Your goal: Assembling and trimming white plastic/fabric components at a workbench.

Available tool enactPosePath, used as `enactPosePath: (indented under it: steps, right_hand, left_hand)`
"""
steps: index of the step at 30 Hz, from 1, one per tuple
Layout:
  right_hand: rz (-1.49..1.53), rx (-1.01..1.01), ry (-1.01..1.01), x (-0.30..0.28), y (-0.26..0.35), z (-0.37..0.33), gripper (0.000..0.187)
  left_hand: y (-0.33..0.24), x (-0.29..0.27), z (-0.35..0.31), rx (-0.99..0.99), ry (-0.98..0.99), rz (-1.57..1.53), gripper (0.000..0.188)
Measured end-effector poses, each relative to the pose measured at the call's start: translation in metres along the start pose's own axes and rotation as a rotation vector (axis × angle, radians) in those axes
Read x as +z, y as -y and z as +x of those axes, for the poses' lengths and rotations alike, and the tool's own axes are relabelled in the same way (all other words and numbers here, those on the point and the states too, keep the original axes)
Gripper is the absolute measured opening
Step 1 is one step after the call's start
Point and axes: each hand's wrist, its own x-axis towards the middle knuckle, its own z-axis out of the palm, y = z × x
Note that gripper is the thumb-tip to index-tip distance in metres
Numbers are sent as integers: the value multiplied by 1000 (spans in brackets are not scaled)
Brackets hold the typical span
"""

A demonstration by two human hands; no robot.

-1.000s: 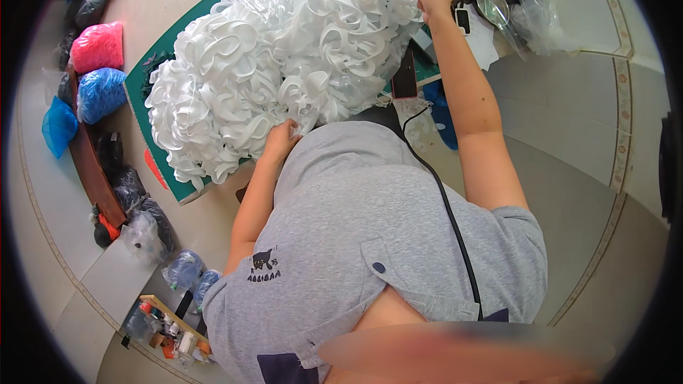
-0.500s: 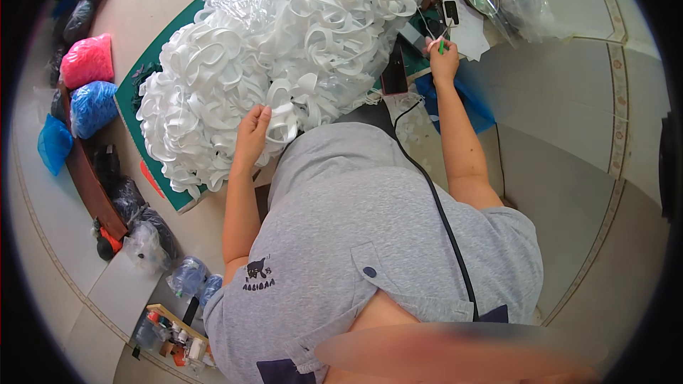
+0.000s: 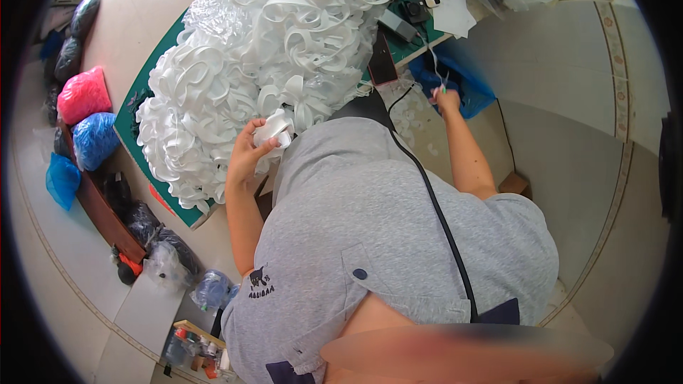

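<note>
Snag risk at the white pile (image 3: 199, 107)
Left hand (image 3: 247, 153) pinches a white band (image 3: 276, 128) — tugging could drag tangled loops along; right hand (image 3: 447, 100) closes round something small, green.

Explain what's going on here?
A person in a grey top is at a green table with a big heap of white loops. The left grip holds a folded white piece at the heap's near edge. The right grip, by a blue bag, is closed on a green item too small to identify. A dark phone lies beside the heap.
</note>
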Motion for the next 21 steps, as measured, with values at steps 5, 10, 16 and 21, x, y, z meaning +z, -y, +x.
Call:
enactPosePath:
  steps: [5,10,16,21]
  right_hand:
    - [335,-105,-132,-9,-74,-24,30]
    - [473,-98,53,-38,-5,-53,33]
    - [537,-61,83,-50,6,-44,38]
    - [712,-63,267,-52,20,-41,27]
  left_hand:
    - [1,-8,6,25,-5,-417,34]
    - [9,-17,24,28,-132,-377,26]
    - [5,-14,22,90,-210,-271,27]
    - [11,-27,10,91,-48,-546,28]
